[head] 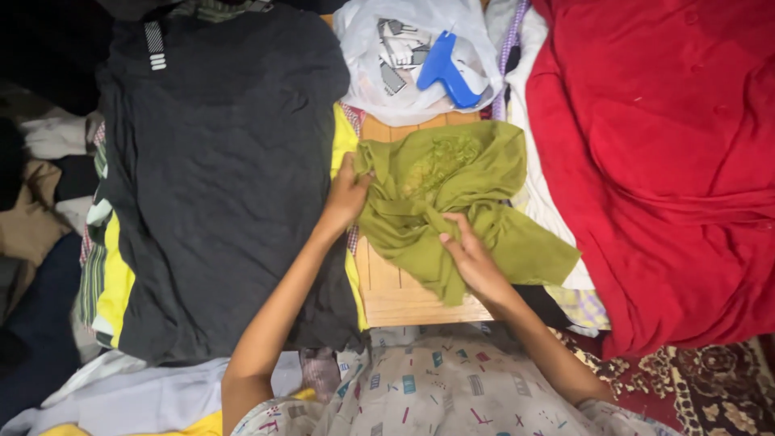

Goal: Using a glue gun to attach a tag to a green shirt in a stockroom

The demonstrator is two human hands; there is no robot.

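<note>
An olive-green garment (460, 194) lies crumpled on a small wooden board (395, 295) in the middle. My left hand (347, 194) grips its left edge, fingers closed on the cloth. Near the garment's lower middle, my right hand (472, 258) pinches a fold of the same cloth. Both forearms reach up from the bottom of the view.
A dark grey shirt (218, 169) tops a pile of folded clothes at left. A big red cloth (670, 161) covers the right side. Behind the board sits a white plastic bag (404, 89) with a blue plastic tagging gun (448, 69). A patterned carpet (710, 387) shows at bottom right.
</note>
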